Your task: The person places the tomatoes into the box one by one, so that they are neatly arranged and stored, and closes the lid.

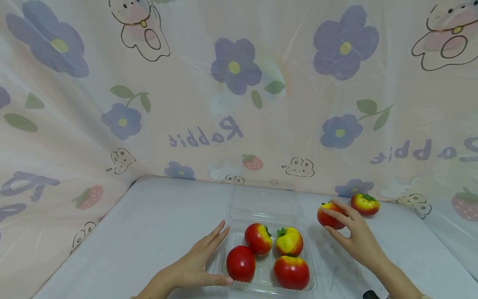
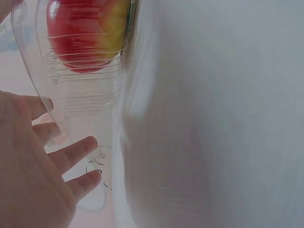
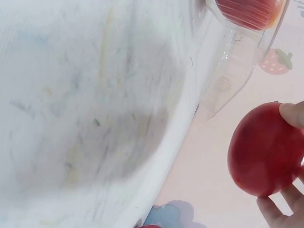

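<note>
A clear plastic clamshell box lies with its lid folded back. Inside sit several red-and-yellow tomatoes: two at the back, two at the front. My left hand is spread at the box's left side, thumb at the near-left rim. In the left wrist view, that hand's fingers extend along the clear wall below a tomato. To the right of the box, my right hand grips another tomato between thumb and fingers. The right wrist view shows the held tomato's red side.
One more tomato rests on the white tabletop at the back right, behind the right hand. A patterned curtain hangs along the back and sides. Something small and black shows at the bottom edge, near the right forearm.
</note>
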Available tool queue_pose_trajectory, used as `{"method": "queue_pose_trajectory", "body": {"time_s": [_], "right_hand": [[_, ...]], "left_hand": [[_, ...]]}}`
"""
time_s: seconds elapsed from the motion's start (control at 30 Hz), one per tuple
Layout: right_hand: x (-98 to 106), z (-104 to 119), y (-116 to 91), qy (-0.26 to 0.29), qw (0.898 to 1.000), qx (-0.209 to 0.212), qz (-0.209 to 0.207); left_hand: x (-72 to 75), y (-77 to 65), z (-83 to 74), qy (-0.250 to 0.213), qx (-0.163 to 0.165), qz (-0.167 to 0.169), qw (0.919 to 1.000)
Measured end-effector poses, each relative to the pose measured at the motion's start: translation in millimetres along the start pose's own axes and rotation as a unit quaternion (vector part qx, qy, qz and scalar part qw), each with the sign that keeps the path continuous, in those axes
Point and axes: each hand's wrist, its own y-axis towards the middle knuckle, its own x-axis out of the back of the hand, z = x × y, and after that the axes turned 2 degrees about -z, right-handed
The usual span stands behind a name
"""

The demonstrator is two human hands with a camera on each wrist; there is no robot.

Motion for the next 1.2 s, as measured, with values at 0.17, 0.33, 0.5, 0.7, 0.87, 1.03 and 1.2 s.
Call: {"method": "queue_pose_trajectory", "body": {"time_s": [0.17,0.33,0.5,0.7,0.87,1.03,1.2], "right_hand": [[0,3,-2,-0.006,1.0,0.004,0.001],[-1,7,-3,-0.006,1.0,0.008,0.003],[-2,12,-3,0.007,1.0,0.012,0.003],[-3,17,-3,0.014,1.0,0.013,0.002],[-3,21,-3,0.021,1.0,0.019,0.0],[-2,26,-4,0.022,0.999,0.024,-0.002],[-1,31,-4,0.023,0.999,0.033,-0.007]], "left_hand": [[-0.3,0.1,-0.3,-0.002,0.0,0.0,1.0],[-0.4,0.1,-0.2,0.001,-0.002,0.0,1.0],[-0.3,0.1,0.3,0.003,-0.004,-0.001,1.0],[-0.4,0.2,0.9,0.004,-0.005,0.001,1.0],[0.0,-0.2,1.5,0.008,-0.011,-0.002,0.9999],[0.4,-0.3,2.5,0.008,-0.018,-0.004,0.9998],[0.5,-0.1,2.8,0.007,-0.019,-0.003,0.9998]]}}
